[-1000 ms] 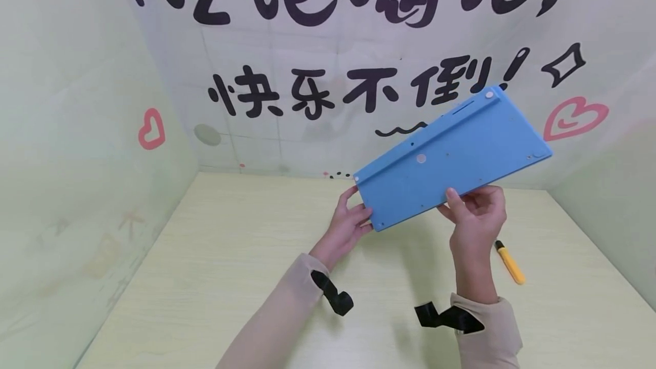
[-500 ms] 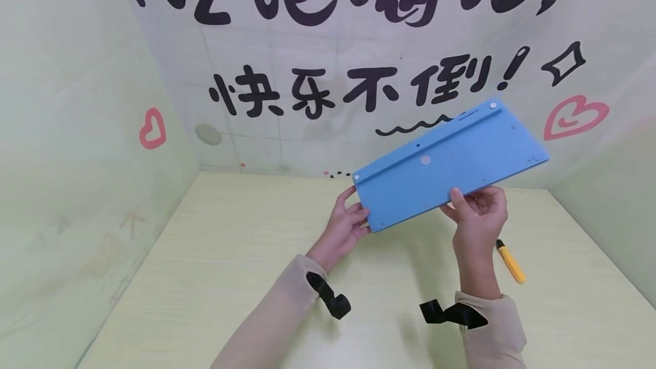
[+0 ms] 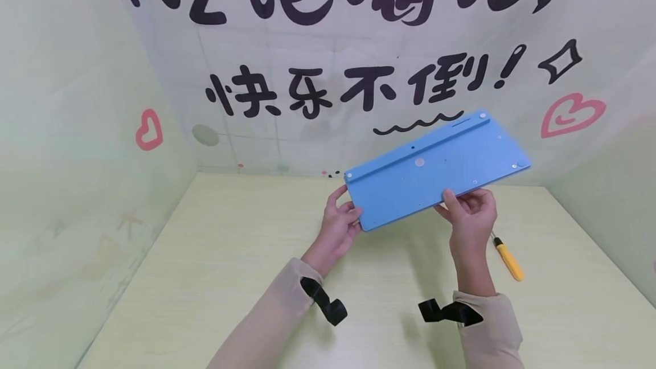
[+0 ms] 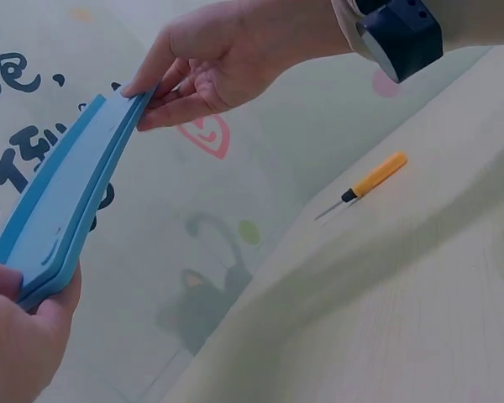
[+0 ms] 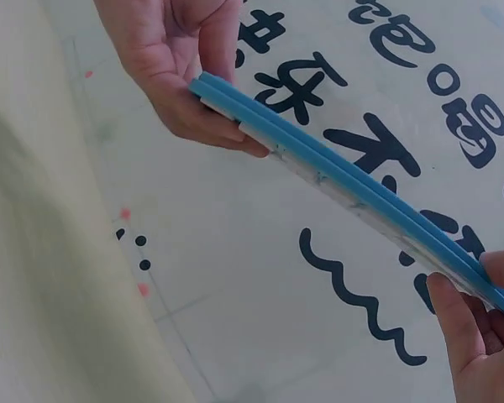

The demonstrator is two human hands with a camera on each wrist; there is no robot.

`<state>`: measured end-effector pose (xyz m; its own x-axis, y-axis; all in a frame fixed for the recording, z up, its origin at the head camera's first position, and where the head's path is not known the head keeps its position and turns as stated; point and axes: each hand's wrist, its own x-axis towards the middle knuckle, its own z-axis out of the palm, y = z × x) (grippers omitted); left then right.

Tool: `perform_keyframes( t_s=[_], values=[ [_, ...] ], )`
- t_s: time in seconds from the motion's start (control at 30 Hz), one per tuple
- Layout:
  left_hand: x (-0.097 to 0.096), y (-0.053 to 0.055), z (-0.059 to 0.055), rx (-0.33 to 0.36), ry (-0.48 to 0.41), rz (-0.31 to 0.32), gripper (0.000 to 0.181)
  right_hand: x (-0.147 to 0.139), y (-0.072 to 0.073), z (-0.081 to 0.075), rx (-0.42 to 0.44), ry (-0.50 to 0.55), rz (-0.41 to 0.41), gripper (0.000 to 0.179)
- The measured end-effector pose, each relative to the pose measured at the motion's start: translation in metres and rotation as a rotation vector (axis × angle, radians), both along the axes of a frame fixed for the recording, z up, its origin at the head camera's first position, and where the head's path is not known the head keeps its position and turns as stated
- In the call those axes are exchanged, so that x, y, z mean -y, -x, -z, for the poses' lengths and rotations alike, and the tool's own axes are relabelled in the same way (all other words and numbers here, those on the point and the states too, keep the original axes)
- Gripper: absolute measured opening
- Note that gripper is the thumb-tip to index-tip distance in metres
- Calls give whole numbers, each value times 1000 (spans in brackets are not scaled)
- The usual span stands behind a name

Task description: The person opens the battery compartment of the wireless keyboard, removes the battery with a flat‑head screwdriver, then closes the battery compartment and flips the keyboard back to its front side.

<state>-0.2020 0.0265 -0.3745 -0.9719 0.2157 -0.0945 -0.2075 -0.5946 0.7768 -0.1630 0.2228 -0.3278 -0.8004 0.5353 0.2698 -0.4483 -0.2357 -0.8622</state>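
Note:
A blue keyboard point(image 3: 435, 169) is held up in the air at a slant, its right end higher. The head view shows its back, with small round feet and screw holes; a thin pale layer on the far side shows edge-on in the right wrist view. My left hand point(image 3: 335, 229) grips the left end, thumb and fingers on either face. My right hand point(image 3: 471, 218) pinches the lower long edge, the thumb lying on the back. To the right, a screwdriver point(image 3: 509, 261) with a yellow handle and black collar lies on the table, its shaft partly behind my right hand.
The pale wooden table point(image 3: 230, 255) runs up to a printed back wall point(image 3: 307, 147) with black lettering. Pale side walls point(image 3: 66, 187) stand to the left and right. A black strap point(image 3: 324, 302) hangs from my left sleeve, and another point(image 3: 451, 312) from my right.
The keyboard has come down and a little left, its raised right end sinking most. Both hands have kept their hold. More of the screwdriver's shaft shows now.

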Motion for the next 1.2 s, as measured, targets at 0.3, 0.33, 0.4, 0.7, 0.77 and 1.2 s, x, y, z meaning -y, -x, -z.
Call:
perform_keyframes(
  t_s=[0.3, 0.33, 0.4, 0.7, 0.77, 1.2],
  values=[
    [4, -7, -20, 5, 44, -123, 62, -7, 1, 2, 5, -46, -48, 20],
    [5, -7, -21, 5, 43, -128, 62, -9, 2, 2, 5, -63, -57, 17],
    [7, -6, -23, 8, 43, -134, 62, -13, 2, 2, 7, -104, -78, 12],
    [20, -5, -26, -22, 99, -143, 66, -48, -4, 1, 61, -287, -220, 10],
    [24, -4, -26, -27, 109, -141, 66, -57, -5, -1, 70, -285, -239, 10],
    [36, -1, -22, -40, 145, -109, 66, -99, -5, -15, 208, -267, -202, 34]
  ],
)
